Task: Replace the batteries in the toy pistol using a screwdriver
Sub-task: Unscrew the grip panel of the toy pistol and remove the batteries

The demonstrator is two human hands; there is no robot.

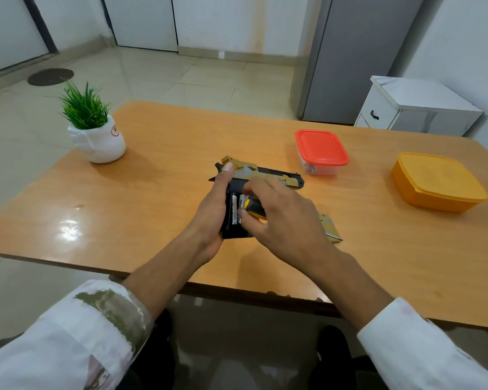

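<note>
A black and gold toy pistol point(268, 175) lies on the wooden table point(164, 164), its barrel pointing right and its grip toward me. The grip's battery bay is uncovered and shows two batteries point(236, 208) side by side. My left hand point(213, 215) grips the pistol's grip from the left, thumb up on the slide. My right hand point(282, 220) holds a yellow and black screwdriver point(253, 207) in its palm while its fingers touch the batteries. The gold battery cover point(331, 229) lies on the table, half hidden behind my right hand.
A clear box with a red lid point(321, 149) stands behind the pistol to the right. An orange lidded box point(437, 181) sits near the right edge. A potted green plant point(96, 128) stands at the far left corner.
</note>
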